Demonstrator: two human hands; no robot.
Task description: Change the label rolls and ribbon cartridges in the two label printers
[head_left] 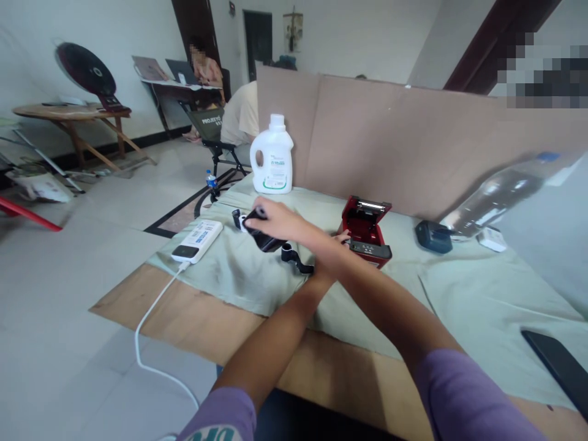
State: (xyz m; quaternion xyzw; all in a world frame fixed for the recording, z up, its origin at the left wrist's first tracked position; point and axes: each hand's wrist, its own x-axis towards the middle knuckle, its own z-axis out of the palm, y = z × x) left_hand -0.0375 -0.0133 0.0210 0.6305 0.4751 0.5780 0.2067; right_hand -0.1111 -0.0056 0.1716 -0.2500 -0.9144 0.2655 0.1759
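The red printer (366,228) sits mid-table on the green cloth (463,294) with its lid tipped up and the bay open, so the opening step looks done. No roll can be made out inside it, so loading and closing seem left to do. The right hand (272,218) reaches out across the body to the far left, forearm low over the cloth. Its fingers curl down over the top of the black device (265,237), clamped on it. The device lies on the cloth just left of the printer, not lifted as far as one can see. A small black part (296,257) lies loose just near of it. The left hand (340,237) comes in from the near left and passes under the right forearm, so the arms are crossed. It lands at the printer's left edge, mostly hidden, and one cannot tell whether it grips or only steadies. Further left lies a white power bank (197,241); a white jug (272,156) stands at the far edge.
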